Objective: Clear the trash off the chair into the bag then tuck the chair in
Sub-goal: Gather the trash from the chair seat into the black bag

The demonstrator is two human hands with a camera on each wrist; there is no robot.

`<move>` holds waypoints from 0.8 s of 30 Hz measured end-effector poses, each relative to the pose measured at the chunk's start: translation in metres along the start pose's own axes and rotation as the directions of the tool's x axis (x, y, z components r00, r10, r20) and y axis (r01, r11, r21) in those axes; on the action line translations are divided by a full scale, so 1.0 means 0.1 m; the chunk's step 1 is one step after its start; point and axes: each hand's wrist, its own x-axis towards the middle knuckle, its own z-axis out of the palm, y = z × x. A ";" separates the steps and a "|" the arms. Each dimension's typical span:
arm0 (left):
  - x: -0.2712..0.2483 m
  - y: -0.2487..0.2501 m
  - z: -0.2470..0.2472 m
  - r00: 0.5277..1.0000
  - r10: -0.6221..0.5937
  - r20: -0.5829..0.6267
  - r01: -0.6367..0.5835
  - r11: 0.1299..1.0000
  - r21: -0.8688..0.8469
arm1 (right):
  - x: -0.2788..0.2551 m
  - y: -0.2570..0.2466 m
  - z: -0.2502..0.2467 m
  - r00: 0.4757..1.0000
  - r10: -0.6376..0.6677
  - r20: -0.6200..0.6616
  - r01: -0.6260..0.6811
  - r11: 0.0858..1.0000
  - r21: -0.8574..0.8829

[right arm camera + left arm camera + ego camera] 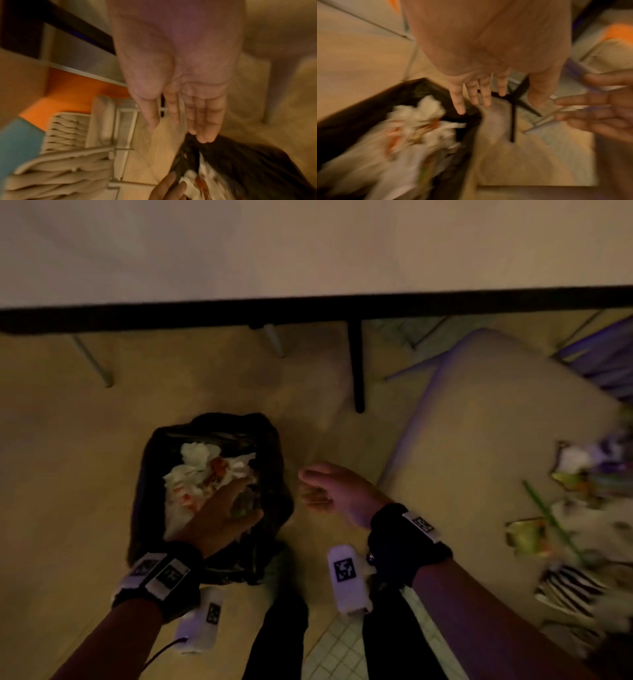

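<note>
Left hand (222, 508) spread over the black bag (274, 460) at lower left — right hand (337, 491) spread beside it; trash (575, 529) on the chair (486, 419) at right.

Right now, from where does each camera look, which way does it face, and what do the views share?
Head: worn on the head, looking down at the floor, the black bag, the chair with trash; both forearms, left hand, right hand, legs show.
Left wrist: along the open left hand toward the bag; the right hand's fingers show at right.
Right wrist: along the open right hand toward the bag; left fingertips show below.
Shared: all three show the bag with white paper inside.
</note>
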 end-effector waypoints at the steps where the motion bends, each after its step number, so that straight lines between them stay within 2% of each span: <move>1: 0.05 0.17 0.07 1.000 0.025 0.009 -0.025 1.000 0.018 | -0.16 -0.06 -0.19 0.999 -0.047 -0.025 0.047 0.999 -0.013; 4: 0.27 0.69 0.41 0.995 0.087 0.044 -0.089 0.994 0.058 | -0.67 -0.16 -1.00 0.950 -0.211 -0.230 0.179 0.972 -0.152; 6: 0.38 1.07 0.72 0.988 0.152 0.039 -0.154 0.986 0.060 | -0.94 -0.14 -1.65 0.847 -0.335 -0.413 0.184 0.913 -0.363; 8: 0.46 1.41 1.02 0.977 0.194 0.083 -0.197 0.980 0.021 | -1.12 -0.06 -2.22 0.716 -0.403 -0.569 -0.007 0.812 -0.583; 10: 0.55 1.75 1.38 0.961 0.240 0.136 -0.247 0.968 0.039 | -1.30 0.04 -2.76 0.603 -0.422 -0.677 -0.220 0.728 -0.650; 11: 0.59 1.89 1.54 0.950 0.276 0.144 -0.289 0.953 0.084 | -1.34 0.08 -2.96 0.572 -0.434 -0.696 -0.269 0.703 -0.659; 12: 0.63 2.03 1.70 0.935 0.316 0.160 -0.339 0.929 0.147 | -1.35 0.12 -3.16 0.570 -0.446 -0.690 -0.291 0.676 -0.677; 13: 0.66 2.20 1.91 0.917 0.351 0.189 -0.387 0.896 0.218 | -1.36 0.18 -3.35 0.595 -0.444 -0.670 -0.308 0.644 -0.700; 16: 0.69 2.56 2.46 0.847 0.409 0.340 -0.527 0.732 0.431 | -1.29 0.32 -3.66 0.722 -0.415 -0.554 -0.294 0.540 -0.788; 17: 0.70 2.62 2.64 0.808 0.435 0.398 -0.587 0.651 0.480 | -1.25 0.35 -3.71 0.738 -0.415 -0.532 -0.279 0.529 -0.801; 19: 0.71 2.73 2.99 0.716 0.473 0.514 -0.699 0.481 0.530 | -1.22 0.39 -3.78 0.729 -0.443 -0.523 -0.248 0.541 -0.803; 20: 0.73 2.77 3.15 0.696 0.460 0.551 -0.717 0.409 0.564 | -1.23 0.40 -3.81 0.727 -0.445 -0.522 -0.236 0.552 -0.800; 22: 0.73 2.81 3.37 0.723 0.421 0.548 -0.682 0.312 0.662 | -1.24 0.37 -3.83 0.745 -0.446 -0.496 -0.190 0.572 -0.798; 24: 0.74 2.87 3.55 0.746 0.415 0.520 -0.633 0.201 0.747 | -1.33 0.33 -3.86 0.726 -0.494 -0.478 -0.078 0.632 -0.771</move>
